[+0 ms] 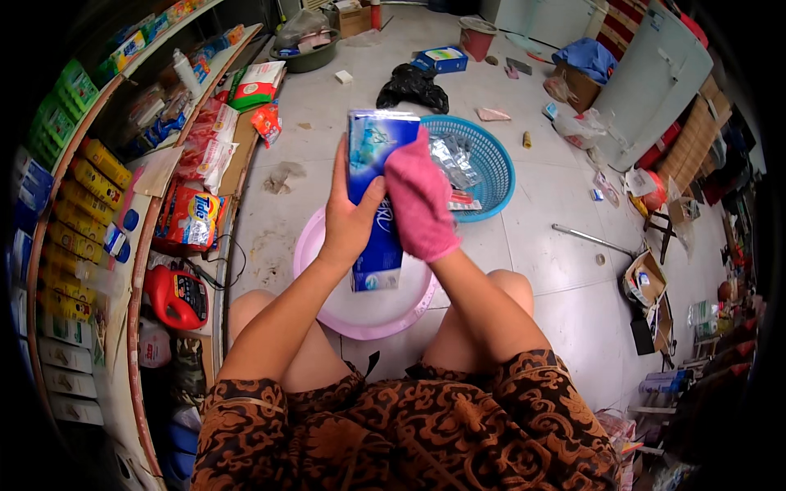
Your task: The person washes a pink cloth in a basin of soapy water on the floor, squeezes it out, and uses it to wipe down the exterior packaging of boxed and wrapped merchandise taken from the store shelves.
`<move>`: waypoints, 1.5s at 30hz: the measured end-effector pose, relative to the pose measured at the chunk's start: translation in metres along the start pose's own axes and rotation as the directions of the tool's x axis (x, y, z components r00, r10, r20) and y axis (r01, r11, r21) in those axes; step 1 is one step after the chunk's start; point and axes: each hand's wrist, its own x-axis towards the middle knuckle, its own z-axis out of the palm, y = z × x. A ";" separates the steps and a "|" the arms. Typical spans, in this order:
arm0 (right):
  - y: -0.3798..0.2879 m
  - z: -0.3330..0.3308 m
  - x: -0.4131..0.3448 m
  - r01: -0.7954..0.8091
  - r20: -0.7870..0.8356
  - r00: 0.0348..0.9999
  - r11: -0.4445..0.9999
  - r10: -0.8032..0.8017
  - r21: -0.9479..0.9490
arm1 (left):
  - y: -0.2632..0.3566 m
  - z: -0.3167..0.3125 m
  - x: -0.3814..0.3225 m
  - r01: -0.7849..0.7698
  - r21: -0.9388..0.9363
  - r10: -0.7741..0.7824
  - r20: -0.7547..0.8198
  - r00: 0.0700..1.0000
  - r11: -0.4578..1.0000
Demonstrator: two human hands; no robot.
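Note:
My left hand grips a blue plastic-wrapped packet, possibly tissues, by its left side, thumb across the front. The packet is held upright over a pink plastic basin between my knees. A pink cloth covers my right hand, hiding its fingers, and lies against the packet's right side. Behind the cloth, a blue plastic basket holds silvery packets and a few small items.
Shelves of packaged goods line my left, with yellow bottles and a red detergent jug. Ahead lie a black plastic bag and a blue box. A metal rod and an open carton are at right.

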 end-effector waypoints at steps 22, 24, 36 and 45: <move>-0.003 -0.018 0.022 -0.398 0.115 0.903 0.706 0.414 0.586 | 0.020 -0.020 0.012 -0.557 0.720 0.489 0.340 0.803 0.414; -0.002 -0.017 0.031 -0.384 0.346 0.768 -0.044 0.540 0.922 | 0.015 -0.018 0.013 -0.514 0.634 0.487 0.238 0.840 0.577; 0.014 0.001 0.026 -0.484 0.444 0.838 0.058 0.318 0.873 | 0.009 -0.053 0.053 -0.064 -0.527 -0.149 -0.352 0.924 0.848; -0.020 0.011 0.011 -0.198 0.005 0.978 0.915 0.210 0.351 | -0.005 -0.075 0.065 0.146 -0.779 -0.564 -0.297 0.770 0.610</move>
